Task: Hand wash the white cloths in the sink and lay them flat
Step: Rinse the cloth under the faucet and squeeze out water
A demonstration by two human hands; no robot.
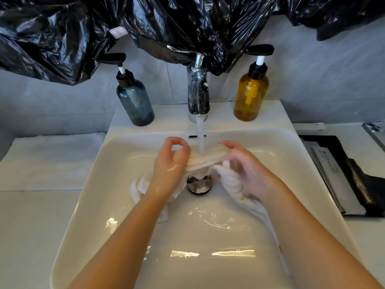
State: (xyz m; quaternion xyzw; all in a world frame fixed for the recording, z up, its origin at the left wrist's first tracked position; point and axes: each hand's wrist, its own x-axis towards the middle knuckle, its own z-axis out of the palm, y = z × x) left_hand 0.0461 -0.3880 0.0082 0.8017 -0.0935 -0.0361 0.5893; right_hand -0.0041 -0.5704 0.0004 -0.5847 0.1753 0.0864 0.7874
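1. Both forearms (129,236) reached in over the near rim of the white sink (87,236) and met above the drain (199,185).
2. The left hand (169,165) had its grip clamped on the left end of the bunched white cloth (201,159). More wet fabric showed just left of that wrist.
3. The right hand (243,172) had its grip curled round the cloth's right end, and a soaked tail ran along under that forearm.
4. The middle of the cloth hung between the hands, directly under the water stream (201,136) from the chrome faucet (198,94).
5. This looked like the rinsing and rubbing step, with laying flat not yet begun.
6. The next move likely called for wringing with both hands, then carrying the cloth to the left surface by the white towel (48,161).
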